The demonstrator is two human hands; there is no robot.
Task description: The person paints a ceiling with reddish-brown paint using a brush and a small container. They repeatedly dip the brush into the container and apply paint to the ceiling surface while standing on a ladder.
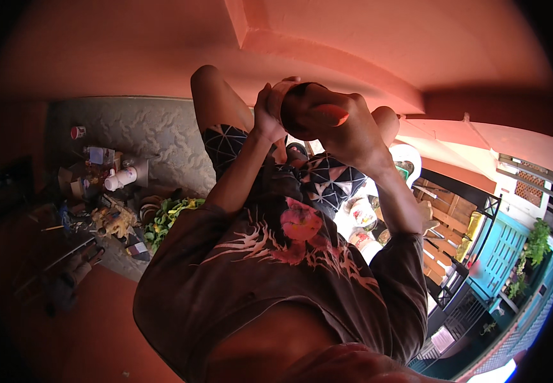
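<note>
A small round pot [292, 102], reddish brown, is held up in front of the body between both hands. The right hand [337, 124] is wrapped around the pot from the right side, with the fingers closed on it. The left hand [265, 115] is pressed against the pot's left side, with the fingers curled over its rim. The two hands are close together, with only the pot between them.

A dark brown shirt [270, 268] with a pink and white picture on it is worn. Dark shorts [225, 143] with a white triangle pattern are seen, and the knees are bent.

To the left, a grey mat [149, 134] is spread on the red floor [104, 332]. Green leaves [168, 217] are piled at its edge. A white bottle [120, 179] and a small red and white cup [77, 132] are set on the mat, among small boxes and bits.

To the right, a blue gate [500, 255] and a wooden rack [442, 223] are seen.
</note>
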